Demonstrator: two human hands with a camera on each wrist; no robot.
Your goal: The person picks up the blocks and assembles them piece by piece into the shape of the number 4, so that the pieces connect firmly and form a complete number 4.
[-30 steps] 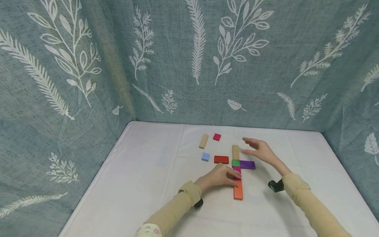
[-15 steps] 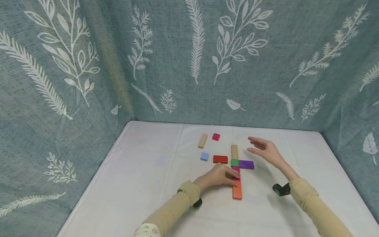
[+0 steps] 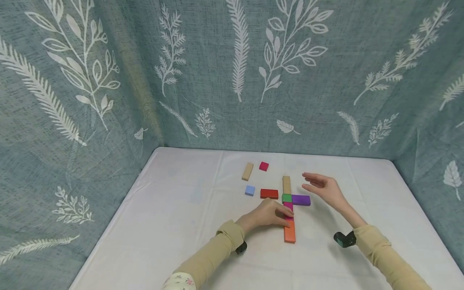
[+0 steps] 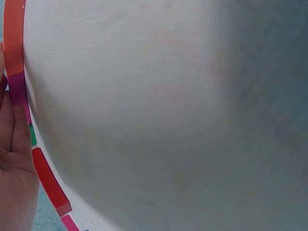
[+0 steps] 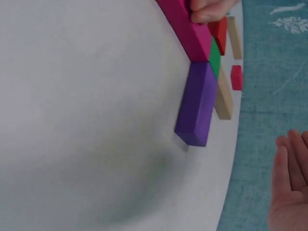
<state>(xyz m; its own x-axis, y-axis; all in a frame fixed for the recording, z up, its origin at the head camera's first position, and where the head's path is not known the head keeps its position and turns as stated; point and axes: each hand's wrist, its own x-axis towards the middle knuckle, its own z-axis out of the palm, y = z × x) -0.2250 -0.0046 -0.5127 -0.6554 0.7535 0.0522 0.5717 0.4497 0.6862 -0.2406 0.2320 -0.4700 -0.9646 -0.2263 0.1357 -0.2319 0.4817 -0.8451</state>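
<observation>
My left hand (image 3: 267, 213) pinches a magenta block (image 3: 288, 206) between thumb and fingers, partly covering it. An orange block (image 3: 289, 233) lies end to end with it on the near side. At its far end sits a small green block (image 3: 286, 198). From the green block, a purple block (image 3: 301, 200) extends right and a plain wooden block (image 3: 286, 184) extends away. My right hand (image 3: 326, 191) hovers right of the wooden block, fingers extended and holding nothing. In the right wrist view, fingertips (image 5: 206, 15) of the left hand touch the magenta block.
A red block (image 3: 269, 194) lies left of the green one, with a narrow gap. Farther left are a light blue block (image 3: 249, 190), another wooden block (image 3: 247, 171) and a small crimson block (image 3: 264, 166). A patterned teal curtain (image 3: 217, 80) hangs behind the white-covered table (image 3: 174, 209).
My right hand has drawn off to the right, away from the wooden block, then dipped slightly. The left hand stays at the magenta block, and the blocks keep their arrangement.
</observation>
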